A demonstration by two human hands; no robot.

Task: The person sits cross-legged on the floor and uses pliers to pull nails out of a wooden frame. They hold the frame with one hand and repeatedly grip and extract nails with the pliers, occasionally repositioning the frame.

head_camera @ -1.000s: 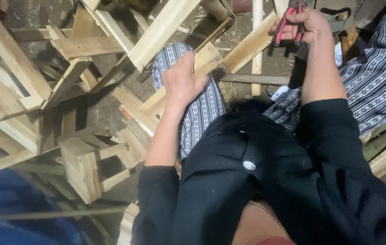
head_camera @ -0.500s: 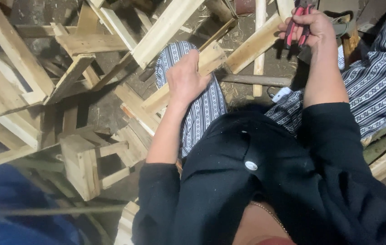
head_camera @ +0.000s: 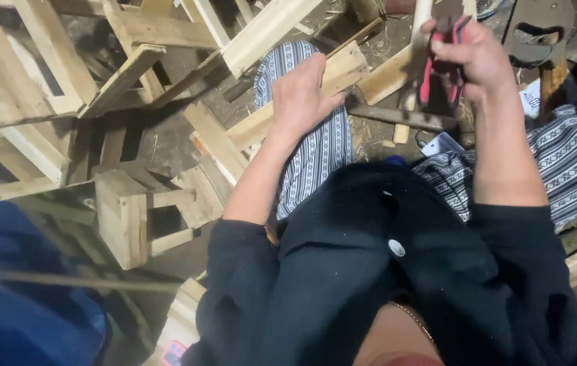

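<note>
The left hand (head_camera: 305, 95) lies flat, fingers spread, pressing a wooden slat (head_camera: 288, 108) across the patterned knee. The right hand (head_camera: 468, 57) is closed around red-handled pliers (head_camera: 437, 74). The slat looks stiff and light, probably splintery; best gripped mid-length.

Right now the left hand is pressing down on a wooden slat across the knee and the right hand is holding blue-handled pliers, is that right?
Not quite. In the head view the pliers in the right hand have red handles, not blue. The rest holds: the left hand presses on the wooden slat lying across the knee.
</note>
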